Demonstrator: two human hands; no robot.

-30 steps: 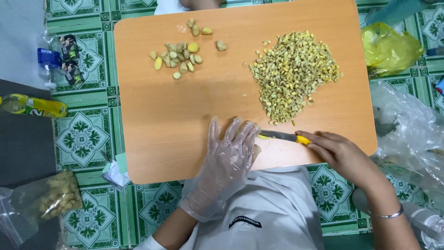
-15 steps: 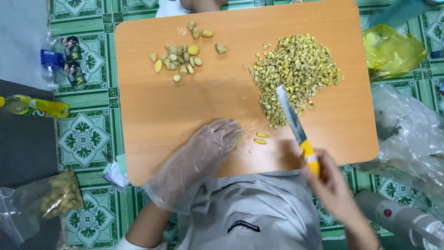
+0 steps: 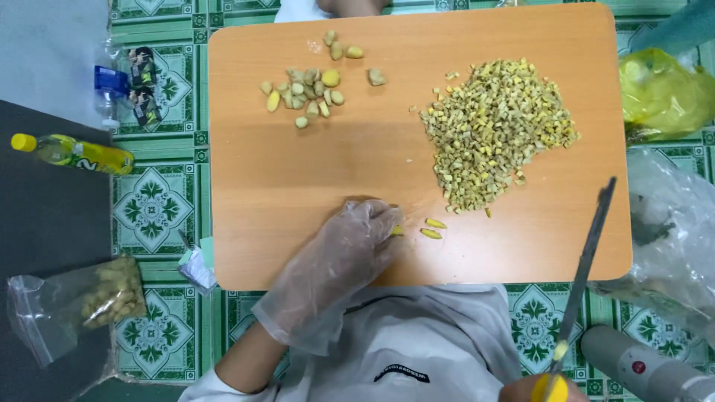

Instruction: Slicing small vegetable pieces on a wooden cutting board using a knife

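Head view, left hand point(image 3: 339, 260): gloved in clear plastic; rested on the wooden cutting board point(image 3: 298, 193) near its front edge; fingertips point(image 3: 383, 223) pinched down on a small yellow piece point(image 3: 397, 231), so clenched lightly on it.

Head view, right hand point(image 3: 540, 388): barely seen at the bottom edge; wrapped around the yellow handle of a knife point(image 3: 585, 268); blade lifted and slanted up over the board's right front corner, clear of the wood.

Head view, slivers: two yellow slivers point(image 3: 432, 228) lay flat just beside the gloved fingertips; apart from the blade.

Head view, chopped pile point(image 3: 495, 130): heaped on the board's right half; well apart from the left hand.

Head view, whole pieces point(image 3: 313, 85): scattered cluster at the board's far left; uncut.

Head view, surroundings: yellow bottle point(image 3: 71, 152) on its side left of the board; clear bag of nuts point(image 3: 82, 301) at lower left; yellow-green plastic bag point(image 3: 663, 93) at upper right; patterned green floor tiles point(image 3: 153, 212) beneath.
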